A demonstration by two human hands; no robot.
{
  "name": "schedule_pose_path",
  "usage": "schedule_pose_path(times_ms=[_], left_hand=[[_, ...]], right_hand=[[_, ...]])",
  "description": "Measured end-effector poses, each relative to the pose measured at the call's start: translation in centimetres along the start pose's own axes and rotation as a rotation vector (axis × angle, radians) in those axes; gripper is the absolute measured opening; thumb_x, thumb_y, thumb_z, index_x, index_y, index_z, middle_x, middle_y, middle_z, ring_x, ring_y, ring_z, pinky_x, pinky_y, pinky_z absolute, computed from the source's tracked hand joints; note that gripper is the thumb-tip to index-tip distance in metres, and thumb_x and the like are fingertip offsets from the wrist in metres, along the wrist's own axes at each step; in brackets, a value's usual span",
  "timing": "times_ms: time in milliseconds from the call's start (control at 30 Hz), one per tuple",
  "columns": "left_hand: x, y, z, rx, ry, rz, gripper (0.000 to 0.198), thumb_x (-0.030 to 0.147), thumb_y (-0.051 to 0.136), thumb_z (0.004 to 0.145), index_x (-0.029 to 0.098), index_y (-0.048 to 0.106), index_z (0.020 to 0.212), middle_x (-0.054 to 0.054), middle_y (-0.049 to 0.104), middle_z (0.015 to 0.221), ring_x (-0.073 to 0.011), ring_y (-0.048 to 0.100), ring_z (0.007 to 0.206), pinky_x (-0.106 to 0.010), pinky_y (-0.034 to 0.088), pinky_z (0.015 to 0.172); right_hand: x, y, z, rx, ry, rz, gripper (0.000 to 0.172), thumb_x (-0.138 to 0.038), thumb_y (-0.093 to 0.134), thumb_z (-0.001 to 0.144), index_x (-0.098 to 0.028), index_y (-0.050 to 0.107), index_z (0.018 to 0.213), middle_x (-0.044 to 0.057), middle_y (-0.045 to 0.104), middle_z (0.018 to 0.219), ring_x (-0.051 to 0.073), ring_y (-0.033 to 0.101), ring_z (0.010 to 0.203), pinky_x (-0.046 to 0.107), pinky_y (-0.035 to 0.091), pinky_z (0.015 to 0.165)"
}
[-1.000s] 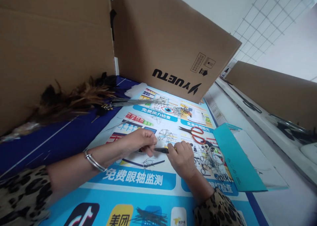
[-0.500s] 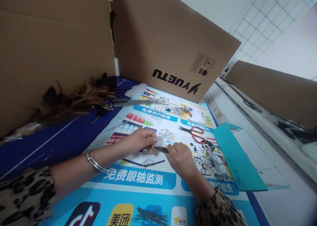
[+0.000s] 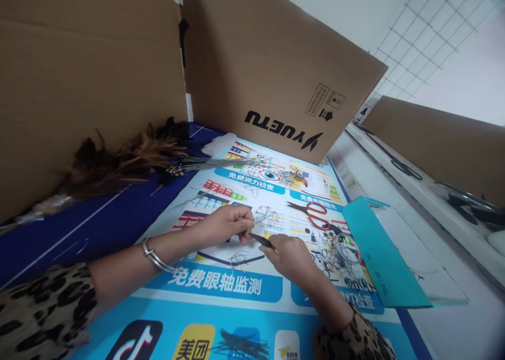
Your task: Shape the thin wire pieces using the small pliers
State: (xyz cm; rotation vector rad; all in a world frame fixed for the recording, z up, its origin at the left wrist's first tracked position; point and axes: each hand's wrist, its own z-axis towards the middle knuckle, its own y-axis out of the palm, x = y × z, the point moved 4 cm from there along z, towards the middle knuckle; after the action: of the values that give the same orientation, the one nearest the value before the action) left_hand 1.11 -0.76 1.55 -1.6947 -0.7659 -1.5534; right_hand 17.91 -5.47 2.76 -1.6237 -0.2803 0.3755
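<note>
My left hand (image 3: 226, 224) is closed in a pinch over the printed poster (image 3: 221, 286), fingertips together on something thin that I cannot make out. My right hand (image 3: 290, 255) is closed round a small dark pair of pliers (image 3: 261, 239) whose tip points at the left fingertips. A loose bit of bent wire (image 3: 238, 257) lies just under both hands. A round wire wheel (image 3: 265, 214) rests a little beyond them.
Red-handled scissors (image 3: 313, 216) and a pile of metal rings (image 3: 335, 255) lie to the right, by a teal card (image 3: 373, 252). Brown feathers on wire stems (image 3: 130, 157) lie at the left. Short dark wires (image 3: 240, 344) sit near the front. Cardboard walls (image 3: 272, 60) stand behind.
My right hand has turned and drawn slightly toward me, tilting the pliers so the tip rises toward the left fingers. The left hand has stayed put.
</note>
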Motion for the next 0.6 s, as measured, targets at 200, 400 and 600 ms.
schedule_pose_path(times_ms=[200,400,600], left_hand=[[0.16,0.21,-0.23,-0.053,0.015,-0.013,0.013,0.027,0.051,0.082,0.016,0.055,0.078,0.000,0.065,0.068,-0.0133,0.063,0.061,-0.025,0.047,0.060],[0.39,0.40,-0.44,-0.055,0.024,-0.025,0.013,0.027,0.050,0.082,0.016,0.055,0.077,-0.001,0.066,0.070,-0.0129,0.063,0.062,-0.025,0.047,0.062],[0.34,0.47,-0.40,-0.055,0.009,-0.047,0.014,0.029,0.052,0.081,0.016,0.055,0.077,0.000,0.066,0.068,-0.0127,0.063,0.060,-0.024,0.047,0.060]], right_hand=[[0.34,-0.30,-0.16,-0.118,0.009,0.190,0.032,-0.046,0.044,0.087,-0.020,0.058,0.076,0.001,0.064,0.072,0.012,0.054,0.062,0.021,0.024,0.052],[0.36,-0.57,-0.33,-0.140,-0.003,0.334,0.032,-0.043,0.046,0.086,-0.018,0.057,0.068,-0.002,0.058,0.062,0.010,0.048,0.056,0.020,0.024,0.049],[0.46,-0.34,-0.34,-0.126,-0.013,0.341,0.029,-0.040,0.048,0.086,-0.019,0.058,0.070,-0.002,0.058,0.062,0.010,0.048,0.055,0.020,0.023,0.049]])
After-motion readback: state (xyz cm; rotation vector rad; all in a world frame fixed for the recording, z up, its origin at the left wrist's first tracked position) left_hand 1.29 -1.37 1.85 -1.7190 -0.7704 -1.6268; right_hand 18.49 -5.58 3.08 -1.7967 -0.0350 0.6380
